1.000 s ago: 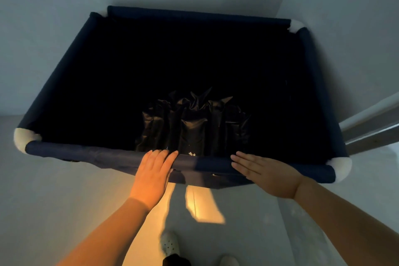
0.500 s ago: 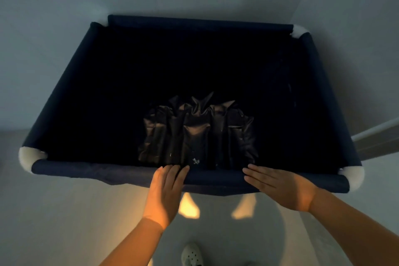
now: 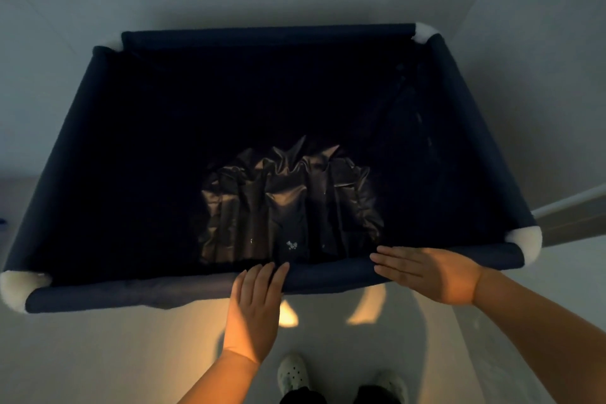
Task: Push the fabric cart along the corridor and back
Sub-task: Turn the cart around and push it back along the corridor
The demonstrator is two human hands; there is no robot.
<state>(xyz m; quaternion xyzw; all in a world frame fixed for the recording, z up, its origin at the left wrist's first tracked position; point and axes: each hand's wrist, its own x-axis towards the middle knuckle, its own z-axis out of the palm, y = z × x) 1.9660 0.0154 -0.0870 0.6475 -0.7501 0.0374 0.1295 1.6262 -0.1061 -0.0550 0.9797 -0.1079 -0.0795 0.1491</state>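
Dim corridor, view down into the fabric cart (image 3: 82, 141). It fills the frame just ahead of the person, white padded corner (image 3: 19, 289) at near left. Near rail (image 3: 131, 292) runs along the bottom edge. Left hand (image 3: 254, 311) lies flat, fingers straight and together, fingertips on the rail near its middle. It is not wrapped round the rail, likely because a flat palm is enough to shove it forward. Shiny dark bag (image 3: 288, 207) sits crumpled in the bottom, against the near side. Right hand (image 3: 429, 272) is also flat and unclenched, laid across the rail, well apart from the left for steering. White shoes (image 3: 293, 374) below. Wall (image 3: 541, 75) close at right; a corner could scrape it.
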